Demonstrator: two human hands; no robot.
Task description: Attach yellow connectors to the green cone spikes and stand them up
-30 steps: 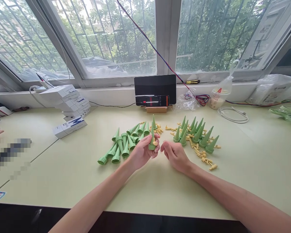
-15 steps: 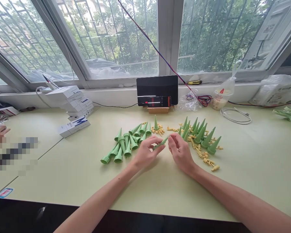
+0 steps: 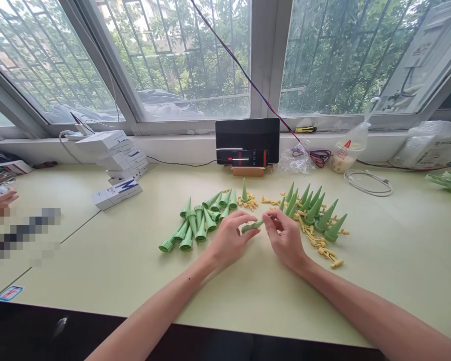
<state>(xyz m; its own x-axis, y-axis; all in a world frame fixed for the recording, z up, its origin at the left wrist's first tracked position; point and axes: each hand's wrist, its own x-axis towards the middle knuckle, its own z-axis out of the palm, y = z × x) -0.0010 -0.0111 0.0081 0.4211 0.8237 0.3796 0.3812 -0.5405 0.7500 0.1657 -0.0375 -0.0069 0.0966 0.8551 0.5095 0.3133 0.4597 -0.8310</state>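
Observation:
Between thumb and fingers, my left hand (image 3: 233, 235) grips a green plastic cone (image 3: 252, 226) by its wide end, its tip pointing right. My right hand (image 3: 285, 235) has its fingers closed at that tip; whether a small yellow piece sits in them is hidden. Left of my hands lies a heap of green cones (image 3: 191, 223) with open, ridged bases. Several green cones (image 3: 325, 216) stand upright to the right, among small yellow plastic fittings (image 3: 319, 241). Behind my hands one more cone (image 3: 244, 191) stands beside a little pile of yellow fittings (image 3: 250, 202).
A phone (image 3: 250, 158) leans on a black screen (image 3: 248, 133) at the sill. White boxes (image 3: 115, 153) are stacked at the back left. Another person's hand (image 3: 0, 203) is at the far left. A white cable (image 3: 368, 183) and a bagged cup (image 3: 346, 155) lie right.
The held cone has tilted flatter, and both hands have shifted slightly right and down in view. The whole scene has moved a little with the camera.

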